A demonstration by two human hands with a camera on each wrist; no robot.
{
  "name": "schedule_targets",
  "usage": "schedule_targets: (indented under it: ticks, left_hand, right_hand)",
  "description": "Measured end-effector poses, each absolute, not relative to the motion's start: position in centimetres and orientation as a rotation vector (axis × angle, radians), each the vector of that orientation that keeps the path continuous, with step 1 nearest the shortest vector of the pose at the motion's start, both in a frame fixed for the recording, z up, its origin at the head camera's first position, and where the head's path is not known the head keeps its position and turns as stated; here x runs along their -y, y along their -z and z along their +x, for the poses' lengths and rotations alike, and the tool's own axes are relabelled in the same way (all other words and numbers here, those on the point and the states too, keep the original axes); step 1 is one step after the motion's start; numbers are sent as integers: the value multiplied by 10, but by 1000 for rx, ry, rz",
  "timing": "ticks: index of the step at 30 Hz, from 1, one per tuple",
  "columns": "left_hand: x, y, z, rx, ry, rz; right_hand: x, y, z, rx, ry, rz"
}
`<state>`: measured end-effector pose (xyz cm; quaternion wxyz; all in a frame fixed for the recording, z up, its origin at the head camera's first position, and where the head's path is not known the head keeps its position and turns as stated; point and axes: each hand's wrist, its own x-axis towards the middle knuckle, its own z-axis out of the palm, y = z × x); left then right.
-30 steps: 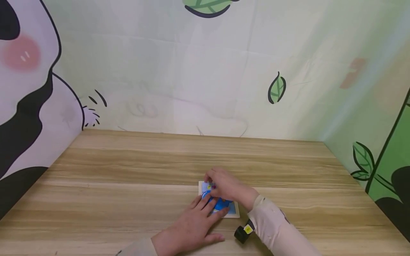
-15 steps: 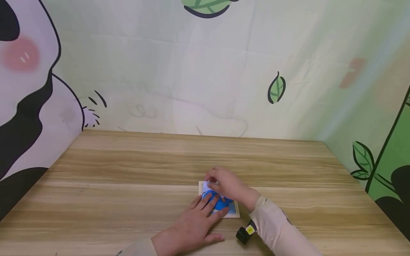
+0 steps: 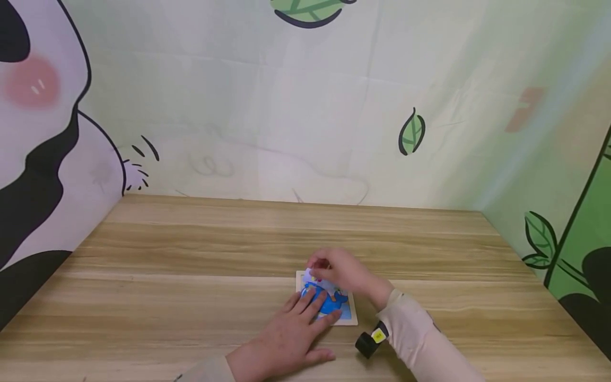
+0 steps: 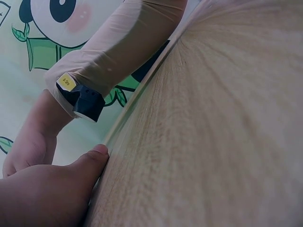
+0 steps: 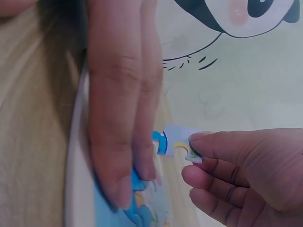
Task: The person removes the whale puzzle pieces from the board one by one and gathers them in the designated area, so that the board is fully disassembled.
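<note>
A small jigsaw puzzle (image 3: 345, 313) with a blue whale-like picture and a pale wooden rim lies on the table. My left hand (image 3: 286, 334) rests on its near left part, fingers straight and spread. Over the puzzle's far left corner, my right hand (image 3: 342, 271) pinches a jigsaw piece (image 5: 176, 137) between thumb and fingers. That piece is pale lilac with a blue end and a rounded notch, and stands raised off the board in the right wrist view. The left hand's straight fingers (image 5: 116, 99) cover part of the puzzle there. In the left wrist view the left thumb (image 4: 92, 163) lies along the tabletop.
The wood-grain table (image 3: 167, 254) runs back to a pale cloth wall (image 3: 262, 116) printed with a panda and leaves. A black wrist camera (image 3: 367, 345) with a yellow label hangs under the right sleeve (image 3: 415, 334), close above the table.
The right hand has lifted the puzzle's far left piece, which now tilts up in its fingers. Its wrist has shifted slightly right. The left hand has stayed in place.
</note>
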<state>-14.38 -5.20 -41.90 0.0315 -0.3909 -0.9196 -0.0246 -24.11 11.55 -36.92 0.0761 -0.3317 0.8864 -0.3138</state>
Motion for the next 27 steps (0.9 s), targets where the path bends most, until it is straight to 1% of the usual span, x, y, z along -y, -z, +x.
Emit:
schedule_targets:
  ticks: [8,14,27]
  left_hand:
    - [51,418,-144,2859,85,-1202]
    - [51,418,-144,2864,95,-1202]
    - [52,419,-143,2853,124,-1212]
  right_hand:
    - [-126,358,-245,-2693,965,-1004]
    - [-137,347,-247,-2693,976,-950]
    - [-162,338,-251,-2704,902,-936]
